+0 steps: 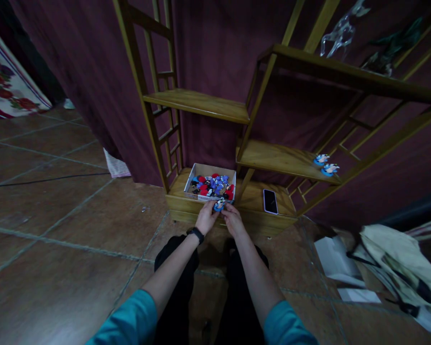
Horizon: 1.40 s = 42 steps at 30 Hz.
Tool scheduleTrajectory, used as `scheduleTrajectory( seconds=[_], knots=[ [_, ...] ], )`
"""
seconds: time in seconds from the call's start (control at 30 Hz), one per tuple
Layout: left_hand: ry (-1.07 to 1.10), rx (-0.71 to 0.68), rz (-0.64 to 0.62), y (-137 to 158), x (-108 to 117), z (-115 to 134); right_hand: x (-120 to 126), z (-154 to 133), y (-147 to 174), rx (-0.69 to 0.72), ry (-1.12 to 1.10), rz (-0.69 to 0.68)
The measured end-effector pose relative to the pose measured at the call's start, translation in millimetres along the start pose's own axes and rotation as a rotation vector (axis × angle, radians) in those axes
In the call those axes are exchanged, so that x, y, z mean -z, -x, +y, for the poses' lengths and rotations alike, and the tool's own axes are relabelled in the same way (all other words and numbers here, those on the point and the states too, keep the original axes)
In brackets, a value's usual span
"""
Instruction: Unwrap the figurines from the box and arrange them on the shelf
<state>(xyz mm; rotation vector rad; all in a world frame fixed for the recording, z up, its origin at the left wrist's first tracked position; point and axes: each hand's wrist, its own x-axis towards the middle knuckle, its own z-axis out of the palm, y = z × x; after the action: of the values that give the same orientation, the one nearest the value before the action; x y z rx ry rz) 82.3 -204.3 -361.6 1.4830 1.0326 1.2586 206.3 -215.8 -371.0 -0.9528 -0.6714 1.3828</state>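
Between my two hands is a small blue-and-white figurine (pixel 219 205) on a round blue base, just in front of the box. My left hand (pixel 206 218) has its fingers closed on the figurine's left side. From the right, my right hand (pixel 232 217) grips it too, fingertips at its edge. Right behind them stands an open cardboard box (pixel 191 188) with many small red, blue and black figures (pixel 211 184) heaped inside. Two similar blue-and-white figurines, one (pixel 321 159) behind the other (pixel 330 169), stand at the right end of the middle shelf.
The wooden shelf unit (pixel 201 103) has stepped boards overhanging the box. A phone (pixel 270 201) lies on its bottom board. Up on the top right board are a clear glass animal (pixel 341 33) and a dark green ornament (pixel 391 48). A white box (pixel 337 261) and a pale bag (pixel 398 258) lie on the floor.
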Motion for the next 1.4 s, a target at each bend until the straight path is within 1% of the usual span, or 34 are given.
scheduleTrajectory(
  seconds=[0.17, 0.33, 0.43, 0.57, 0.73, 0.97, 1.17, 1.27, 1.4],
  knots=[
    [-0.006, 0.022, -0.004, -4.6, 0.6, -10.1, -0.9, -1.6, 0.6, -0.023, -0.017, 0.004],
    [0.143, 0.104, -0.018, -7.5, -1.6, -15.8, 0.8, -0.1, -0.3, -0.025, 0.005, 0.052],
    [0.184, 0.146, -0.034, -7.6, -2.4, -14.4, 1.6, 1.5, -1.0, -0.013, 0.004, 0.066],
    [0.192, 0.161, -0.022, -7.9, -3.1, -14.2, 1.2, 1.8, -0.8, 0.019, -0.003, 0.083],
    [0.294, 0.182, -0.022, -10.0, -4.1, -19.7, -0.5, 0.0, 0.7, 0.014, -0.030, 0.092],
    [0.272, 0.180, -0.053, -13.0, -1.7, -24.2, -3.6, -3.3, 4.4, 0.013, -0.035, 0.089],
    [0.223, 0.185, -0.072, -11.8, -1.2, -19.9, -3.4, -3.4, 4.9, 0.003, -0.013, 0.099],
    [0.200, 0.168, -0.067, -10.3, -0.9, -16.6, -1.1, -0.7, 3.6, -0.002, 0.008, 0.096],
    [0.205, 0.185, -0.052, -9.1, -0.5, -16.2, 2.6, 1.9, 1.8, 0.007, 0.031, 0.085]
  ],
)
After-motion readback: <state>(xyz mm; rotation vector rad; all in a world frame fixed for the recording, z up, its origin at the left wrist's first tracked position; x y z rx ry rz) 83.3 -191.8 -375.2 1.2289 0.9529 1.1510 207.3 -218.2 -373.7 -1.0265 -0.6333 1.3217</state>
